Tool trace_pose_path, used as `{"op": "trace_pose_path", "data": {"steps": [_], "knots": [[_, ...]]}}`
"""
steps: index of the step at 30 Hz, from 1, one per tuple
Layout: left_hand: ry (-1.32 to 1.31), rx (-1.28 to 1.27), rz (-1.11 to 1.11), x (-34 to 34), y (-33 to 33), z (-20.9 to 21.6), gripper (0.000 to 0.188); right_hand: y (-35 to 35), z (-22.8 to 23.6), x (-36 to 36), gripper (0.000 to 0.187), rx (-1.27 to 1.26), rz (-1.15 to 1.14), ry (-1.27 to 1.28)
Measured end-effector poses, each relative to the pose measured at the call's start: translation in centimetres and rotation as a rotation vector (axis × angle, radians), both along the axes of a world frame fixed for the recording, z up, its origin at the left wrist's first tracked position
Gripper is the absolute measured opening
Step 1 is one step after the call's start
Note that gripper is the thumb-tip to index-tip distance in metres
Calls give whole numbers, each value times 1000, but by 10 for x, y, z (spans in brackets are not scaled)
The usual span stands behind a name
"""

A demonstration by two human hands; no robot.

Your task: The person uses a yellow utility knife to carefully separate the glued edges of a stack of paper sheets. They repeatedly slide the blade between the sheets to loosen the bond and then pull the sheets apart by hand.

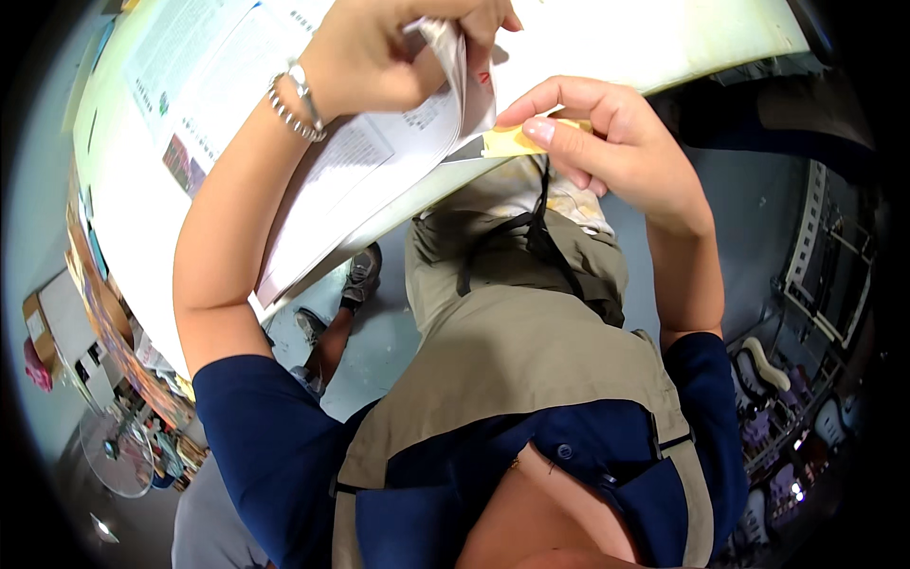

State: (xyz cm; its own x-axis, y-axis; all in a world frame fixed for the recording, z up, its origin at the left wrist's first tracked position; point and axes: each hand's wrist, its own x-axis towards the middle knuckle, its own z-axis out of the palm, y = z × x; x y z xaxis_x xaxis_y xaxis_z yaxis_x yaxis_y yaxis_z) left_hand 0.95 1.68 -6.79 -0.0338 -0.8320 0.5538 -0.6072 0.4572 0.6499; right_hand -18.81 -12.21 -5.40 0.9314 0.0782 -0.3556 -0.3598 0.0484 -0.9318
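Observation:
My left hand (pixel 393 62), with a beaded bracelet and a watch-like band (pixel 301 102) at its wrist, is closed on the lifted, curling edge of a stack of printed sheets (pixel 351 156). The sheets lie at the table's near edge, under my left forearm. Just right of them, my right hand (pixel 611 142) pinches a small yellow piece of paper (pixel 512 140) between thumb and forefinger. The yellow piece sits beside the lower corner of the raised sheets, and part of it is hidden behind my fingers. A dark grey flat edge (pixel 466 150) shows next to it.
More printed pages (pixel 204 66) lie on the white table (pixel 616 38) at the far left. Its near edge runs above my khaki apron (pixel 512 356). Another person's shoes (pixel 362 275) show on the floor below. A rack of shoes (pixel 773 417) stands at the right.

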Motion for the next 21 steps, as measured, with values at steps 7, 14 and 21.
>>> {"op": "trace_pose_path", "data": {"steps": [7,14,21], "knots": [[406,44,0,5,-1,-10,13,53,0,4,21,124,31,28],[736,-31,-24,10,-7,-21,18,112,-10,6,23,219,91,-13],[1064,-92,-213,31,-8,-26,21,154,-8,11,22,219,142,5]]}}
